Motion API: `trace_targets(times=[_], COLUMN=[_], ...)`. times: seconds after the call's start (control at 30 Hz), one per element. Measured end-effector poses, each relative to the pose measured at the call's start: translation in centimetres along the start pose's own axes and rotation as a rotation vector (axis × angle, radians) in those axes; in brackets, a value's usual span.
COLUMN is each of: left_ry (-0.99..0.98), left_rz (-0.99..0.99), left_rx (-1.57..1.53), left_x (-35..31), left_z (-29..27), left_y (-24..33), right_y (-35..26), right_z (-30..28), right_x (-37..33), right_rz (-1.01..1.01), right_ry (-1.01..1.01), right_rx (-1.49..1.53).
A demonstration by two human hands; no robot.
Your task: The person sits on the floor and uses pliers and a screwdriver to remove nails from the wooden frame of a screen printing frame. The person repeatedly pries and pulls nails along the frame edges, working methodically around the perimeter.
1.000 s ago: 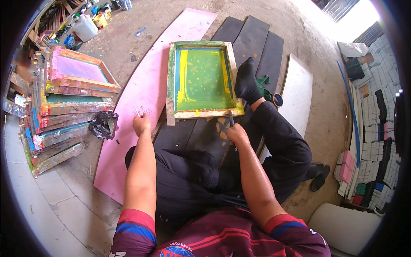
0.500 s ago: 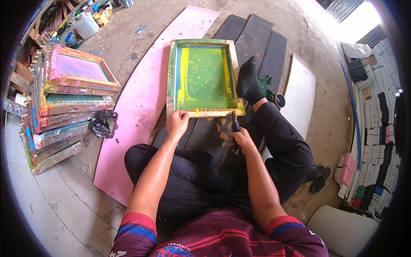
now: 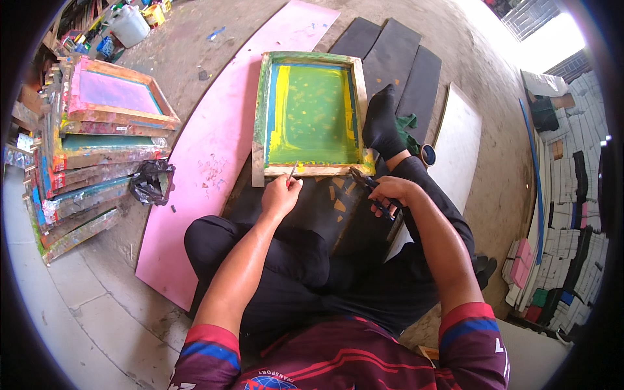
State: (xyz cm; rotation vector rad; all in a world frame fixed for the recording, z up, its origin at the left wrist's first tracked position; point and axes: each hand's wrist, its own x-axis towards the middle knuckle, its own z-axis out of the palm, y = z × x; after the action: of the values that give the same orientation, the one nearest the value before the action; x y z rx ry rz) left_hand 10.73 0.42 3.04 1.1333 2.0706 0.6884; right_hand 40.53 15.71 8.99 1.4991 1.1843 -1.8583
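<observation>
A wooden screen-printing frame point(image 3: 258, 110) with green, yellow-smeared mesh lies in front of me. My left hand point(image 3: 279, 197) is closed around a thin metal tool with a bit of red handle, seemingly a screwdriver point(image 3: 294, 170). Its tip meets the near wooden bar in this view; whether it touches I cannot tell. My right hand point(image 3: 394, 191) grips black-handled pliers point(image 3: 361, 177), their jaws pointing up-left at the bar's right end. Torn brown scraps point(image 3: 339, 205) lie just below the bar, on dark boards point(image 3: 396, 55).
Paint-stained frames point(image 3: 123, 117) are stacked at left, beside a black plastic bag point(image 3: 153, 182). A long pink board point(image 3: 195, 162) runs under the frame's left side. My socked foot point(image 3: 383, 120) rests against its right side, near a small round pot point(image 3: 427, 155) and green cloth point(image 3: 407, 130).
My right hand has shifted right and turned, tilting the pliers from upright to leaning up-left. My left hand has moved slightly right and lower, its tool now slanting right.
</observation>
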Motion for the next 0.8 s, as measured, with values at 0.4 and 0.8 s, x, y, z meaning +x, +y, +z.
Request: trace_targets(times=[0.4,0.8], left_ry=[-0.024,-0.042], left_rz=[0.045,0.124], left_rx=[-0.081,-0.043], left_x=[0.8,1.5], left_z=[0.8,1.9], left_y=[0.4,0.9], right_y=[-3.4,-3.5], right_z=[-5.0,-6.2], right_x=[1.9,3.8], right_rz=[0.327,0.335], right_ry=[-0.184,-0.244], right_rx=[-0.251,-0.205])
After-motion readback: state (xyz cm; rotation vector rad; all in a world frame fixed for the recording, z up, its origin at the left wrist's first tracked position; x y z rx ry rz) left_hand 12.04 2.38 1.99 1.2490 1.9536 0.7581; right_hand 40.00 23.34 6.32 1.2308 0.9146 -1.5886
